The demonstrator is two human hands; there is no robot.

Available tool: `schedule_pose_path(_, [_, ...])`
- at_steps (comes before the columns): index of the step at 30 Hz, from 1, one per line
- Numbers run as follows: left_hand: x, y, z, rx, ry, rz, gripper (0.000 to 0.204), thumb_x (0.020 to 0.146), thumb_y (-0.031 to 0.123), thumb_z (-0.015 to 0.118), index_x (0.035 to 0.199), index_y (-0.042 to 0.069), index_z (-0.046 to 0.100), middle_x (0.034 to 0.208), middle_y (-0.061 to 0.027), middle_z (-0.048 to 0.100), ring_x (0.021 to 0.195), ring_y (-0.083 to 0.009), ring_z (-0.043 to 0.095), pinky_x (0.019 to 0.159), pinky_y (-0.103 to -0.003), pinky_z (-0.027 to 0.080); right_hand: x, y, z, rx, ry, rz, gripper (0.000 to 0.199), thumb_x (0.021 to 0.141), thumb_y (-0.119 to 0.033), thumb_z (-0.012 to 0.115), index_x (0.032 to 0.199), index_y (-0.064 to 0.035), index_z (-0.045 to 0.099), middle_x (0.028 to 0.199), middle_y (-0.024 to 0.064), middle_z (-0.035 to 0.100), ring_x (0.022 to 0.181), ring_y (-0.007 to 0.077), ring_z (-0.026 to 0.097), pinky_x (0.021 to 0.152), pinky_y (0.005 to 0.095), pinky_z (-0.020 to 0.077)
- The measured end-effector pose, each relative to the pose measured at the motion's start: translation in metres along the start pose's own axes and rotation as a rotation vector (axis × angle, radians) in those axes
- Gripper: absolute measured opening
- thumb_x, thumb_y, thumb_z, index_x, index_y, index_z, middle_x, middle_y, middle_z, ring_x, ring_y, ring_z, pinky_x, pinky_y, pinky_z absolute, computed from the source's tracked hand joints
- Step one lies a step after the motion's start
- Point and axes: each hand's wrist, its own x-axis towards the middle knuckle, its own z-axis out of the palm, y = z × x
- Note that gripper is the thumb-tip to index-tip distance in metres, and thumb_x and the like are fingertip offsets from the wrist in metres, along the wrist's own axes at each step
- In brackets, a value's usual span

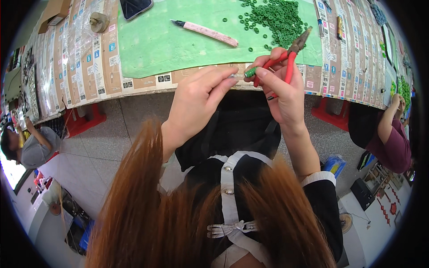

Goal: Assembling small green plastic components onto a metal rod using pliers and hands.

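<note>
My right hand (288,96) is closed around red-handled pliers (291,62), their metal jaws pointing up and to the right. The same hand pinches a short stack of green rings (250,72) between thumb and fingertip. Facing it, my left hand (194,100) has thumb and forefinger pressed together, with a tiny shiny bit at their tips, too small to name. A narrow gap separates the left fingertips from the green stack. Both hands are held over the near edge of the table. Beyond them, many loose green rings (281,22) lie piled on a green cloth (178,49).
A pink pen-shaped tool (210,34) with a dark tip lies on the cloth, near a phone (135,8). A round spool-like object (98,22) stands at left, a yellow-and-black marker (339,27) lies at right. People sit at left (38,145) and right (389,138).
</note>
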Motion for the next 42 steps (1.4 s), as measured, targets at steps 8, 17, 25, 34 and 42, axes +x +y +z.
schedule_pose_path(8, [-0.004,0.005,0.006,0.031,0.023,0.009,0.018,0.08,0.009,0.063,0.097,0.001,0.064,0.078,-0.0118,0.061,0.066,-0.0254,0.059,0.059,-0.031,0.047,-0.004,0.006,0.002,-0.229,-0.024,-0.186,0.03,0.08,0.007,0.058,0.104,-0.0008,0.041,0.095,0.0081,0.053,0.087,0.0125,0.055,0.079,0.0265,0.0469])
schedule_pose_path(17, [0.003,-0.005,-0.001,-0.764,0.089,-0.173,0.018,0.09,0.01,0.052,0.105,0.002,0.056,0.09,-0.0047,0.053,0.081,-0.014,0.053,0.074,-0.027,0.043,-0.008,-0.001,0.004,-0.289,-0.024,-0.147,0.031,0.078,0.008,0.057,0.103,-0.0008,0.041,0.095,0.006,0.051,0.087,0.0106,0.052,0.077,0.0234,0.0443])
schedule_pose_path(25, [0.016,0.009,0.012,-1.476,0.507,-0.156,0.017,0.096,0.018,0.041,0.104,0.007,0.051,0.109,-0.008,0.053,0.096,-0.0193,0.051,0.088,-0.034,0.044,-0.012,0.01,0.009,-0.216,0.002,-0.163,0.032,0.078,0.008,0.056,0.105,-0.0013,0.04,0.095,0.0077,0.051,0.087,0.0122,0.052,0.079,0.0256,0.0447])
schedule_pose_path(34, [-0.011,-0.02,-0.019,-0.77,0.031,-0.482,0.017,0.082,0.005,0.061,0.099,0.002,0.059,0.091,-0.0078,0.063,0.084,-0.0148,0.06,0.077,-0.026,0.047,-0.003,-0.006,-0.002,-0.214,-0.063,-0.197,0.03,0.079,0.009,0.055,0.102,-0.0019,0.04,0.098,0.0094,0.052,0.087,0.0127,0.052,0.079,0.0262,0.045])
schedule_pose_path(42, [0.0,0.012,0.0,-0.137,-0.007,-0.077,0.013,0.079,0.008,0.063,0.09,0.002,0.061,0.085,-0.0118,0.063,0.076,-0.0267,0.062,0.065,-0.032,0.048,-0.008,-0.002,0.01,-0.368,-0.167,-0.17,0.028,0.081,0.003,0.056,0.105,-0.0002,0.044,0.098,0.0067,0.051,0.087,0.01,0.051,0.078,0.0243,0.044])
